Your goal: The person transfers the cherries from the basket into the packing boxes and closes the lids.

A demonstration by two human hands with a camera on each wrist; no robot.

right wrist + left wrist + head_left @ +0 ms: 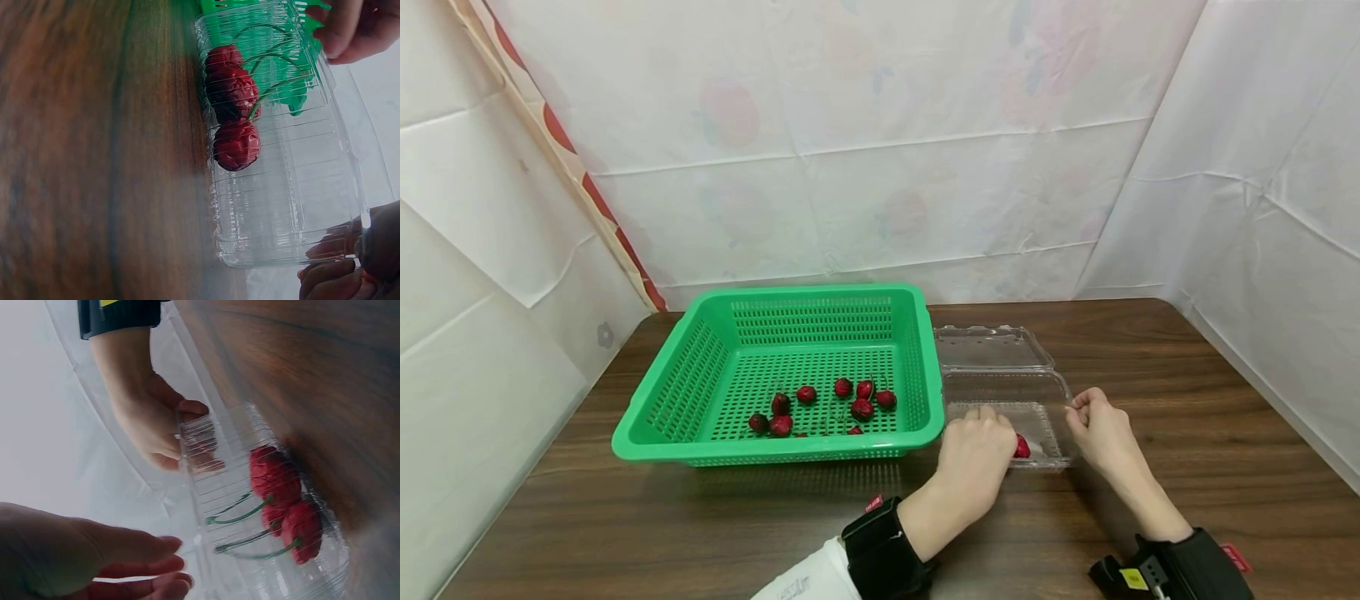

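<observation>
A clear plastic clamshell box (1054,429) stands beside the green basket, with red cherries (274,478) on green stems lying inside near one side. My left hand (977,454) is over the near left part of the box. In the left wrist view its fingers (134,545) are loosely bent above the rim with nothing between them. At the box's right side, my right hand (1103,433) pinches the rim between thumb and fingers. From the head, the left hand hides most of the boxed cherries (1022,447); the right wrist view shows them through the wall.
The green plastic basket (775,452) holds several more cherries (862,409), mostly toward its near side. Folded back behind the box is its clear lid (992,350). White patterned sheets (880,167) enclose the brown wooden table (700,525) at the back and sides.
</observation>
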